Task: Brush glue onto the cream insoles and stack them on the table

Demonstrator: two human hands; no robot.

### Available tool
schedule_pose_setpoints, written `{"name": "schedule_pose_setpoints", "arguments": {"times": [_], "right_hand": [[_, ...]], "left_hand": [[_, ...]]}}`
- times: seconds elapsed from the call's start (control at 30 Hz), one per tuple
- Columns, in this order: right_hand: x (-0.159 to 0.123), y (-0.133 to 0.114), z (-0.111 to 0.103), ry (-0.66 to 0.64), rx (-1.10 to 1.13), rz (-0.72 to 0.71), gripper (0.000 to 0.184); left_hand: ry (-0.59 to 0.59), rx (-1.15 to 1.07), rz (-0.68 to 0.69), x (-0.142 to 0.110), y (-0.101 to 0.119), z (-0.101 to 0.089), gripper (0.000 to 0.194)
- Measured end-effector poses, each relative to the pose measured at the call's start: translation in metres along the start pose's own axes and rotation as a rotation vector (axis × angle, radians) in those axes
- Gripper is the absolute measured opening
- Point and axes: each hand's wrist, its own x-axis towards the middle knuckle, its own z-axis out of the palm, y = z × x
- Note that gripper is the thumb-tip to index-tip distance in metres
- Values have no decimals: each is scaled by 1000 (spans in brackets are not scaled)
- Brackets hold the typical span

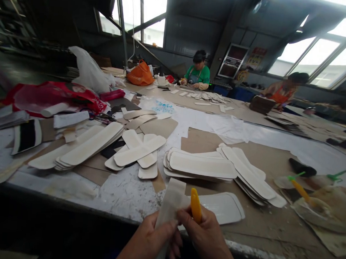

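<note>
My left hand is closed around a long pale strip, thumb on its face, near the table's front edge. The strip stands tilted up, its upper end folded or overlapped by a small pale flap. My right hand is closed with a yellow-handled tool pointing up out of it; the tool's working end is hidden. Thumb and fingertips of that hand also meet the right edge of the strip. Just beyond lie a few white rounded panels and a neat stack of similar panels.
More white panels lie fanned at right, crossed in the middle and piled at left. A glue-stained dish holds another yellow handle. A red plastic bag sits at left. Two people work across the tables.
</note>
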Motion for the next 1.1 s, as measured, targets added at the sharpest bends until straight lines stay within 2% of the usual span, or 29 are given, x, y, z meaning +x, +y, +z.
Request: {"name": "schedule_pose_setpoints", "arguments": {"times": [0.13,0.27,0.37,0.43,0.5,0.53,0.6,0.67,0.7,0.77,0.83,1.0,1.1], "right_hand": [[-2,2,-5,66,-52,-33,33],[-5,10,1,163,107,78,36],[-13,13,-6,276,194,155,36],[-18,10,-23,399,173,130,34],[-22,5,-46,429,148,109,32],[-22,2,-58,397,114,120,32],[-21,-4,-77,289,-40,143,30],[-14,-8,-86,145,-271,141,28],[-9,-8,-86,50,-371,137,28],[3,-9,-80,-162,-502,138,28],[16,-9,-68,-315,-585,142,28],[46,-11,-44,-396,-812,127,25],[56,-11,-37,-413,-973,88,20]], "left_hand": [[111,-88,19,-2,0,3,38],[185,-151,56,4,-16,17,42],[79,-137,44,5,-38,27,46],[-9,-60,27,1,-51,28,46],[0,35,28,-2,-58,21,46],[70,67,29,-3,-60,15,46],[303,97,18,-3,-58,2,46],[516,111,31,2,-53,-9,44],[566,121,46,5,-50,-12,45],[566,164,65,12,-43,-16,45],[526,230,50,18,-36,-15,43],[385,319,-46,26,-23,-16,29],[351,312,-87,27,-19,-19,26]]}}
